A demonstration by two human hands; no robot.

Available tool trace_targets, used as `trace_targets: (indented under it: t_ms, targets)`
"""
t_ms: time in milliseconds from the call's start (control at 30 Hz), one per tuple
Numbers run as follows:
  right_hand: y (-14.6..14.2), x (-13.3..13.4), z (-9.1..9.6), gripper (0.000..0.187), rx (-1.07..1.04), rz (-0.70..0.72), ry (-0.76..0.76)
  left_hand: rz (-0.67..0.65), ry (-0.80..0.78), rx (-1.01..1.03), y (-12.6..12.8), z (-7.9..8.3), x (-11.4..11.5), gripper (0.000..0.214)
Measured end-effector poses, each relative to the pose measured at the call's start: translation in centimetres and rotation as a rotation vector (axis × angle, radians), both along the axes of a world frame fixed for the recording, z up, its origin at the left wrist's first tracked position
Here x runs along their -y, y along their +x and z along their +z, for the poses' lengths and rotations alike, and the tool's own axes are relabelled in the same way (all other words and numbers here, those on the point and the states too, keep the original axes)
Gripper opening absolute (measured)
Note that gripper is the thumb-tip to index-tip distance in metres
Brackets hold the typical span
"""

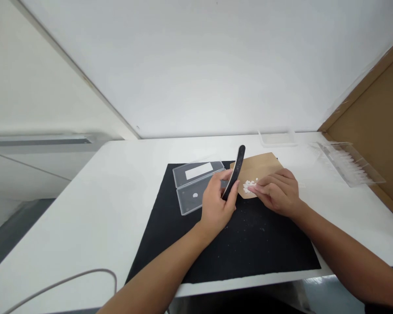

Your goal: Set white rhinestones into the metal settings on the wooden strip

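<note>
My left hand (217, 201) is closed around a long black curved nail file (235, 170), holding it upright over the black mat (190, 244). Beside it, my right hand (277, 192) rests with its fingers drawn together at a small pile of white pieces (249, 186) lying on a brown paper sheet (258, 168). Whether those fingertips pinch one of the pieces I cannot tell. An open clear plastic case (196, 185) lies just left of my left hand, with one white piece inside.
A white table (85, 218) carries the mat. A clear tray of white tips (350, 165) stands at the far right by a brown board (373, 126). Another clear lid (277, 138) lies at the back. A grey cable (62, 281) curves at the near left.
</note>
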State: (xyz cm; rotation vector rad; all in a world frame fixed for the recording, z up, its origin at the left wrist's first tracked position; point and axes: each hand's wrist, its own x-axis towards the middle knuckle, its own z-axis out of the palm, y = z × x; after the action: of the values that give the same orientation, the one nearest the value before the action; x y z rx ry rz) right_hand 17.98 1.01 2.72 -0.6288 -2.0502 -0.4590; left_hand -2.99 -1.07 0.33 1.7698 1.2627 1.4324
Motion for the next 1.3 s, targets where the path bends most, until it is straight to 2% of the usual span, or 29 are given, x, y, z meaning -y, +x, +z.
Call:
trace_targets:
  t_ms: [133,267,333,467,667,933,1133,1300]
  targets:
    - [-0.2,0.3,0.2,0.035,0.035,-0.014,0.041,-0.021,0.058,-0.010,-0.2,0.0,0.0,0.037]
    - [0.0,0.3,0.0,0.037,0.086,-0.039,0.052,-0.091,0.136,-0.095,-0.3,0.6,-0.4,0.014]
    - [0.1,0.2,-0.2,0.037,0.113,-0.049,0.044,-0.137,0.138,-0.102,-0.2,0.9,-0.5,0.015]
    - [0.3,0.1,-0.3,0.036,0.131,-0.058,0.035,-0.228,0.087,-0.050,-0.1,1.3,-0.3,0.019]
    - [0.5,0.1,-0.2,0.033,0.147,-0.044,0.050,-0.322,-0.047,0.105,-0.3,0.7,-0.2,0.021]
    - [0.3,0.3,0.0,0.029,0.154,-0.022,0.057,-0.290,-0.104,0.146,-0.1,0.7,-0.4,0.021]
    - [-0.2,0.6,-0.1,0.024,0.156,-0.019,0.020,-0.333,-0.153,0.193,-0.3,0.7,-0.5,0.019]
    - [-0.1,0.3,-0.7,0.021,0.093,-0.017,-0.035,-0.362,-0.132,0.162,-0.3,1.0,-0.5,0.020]
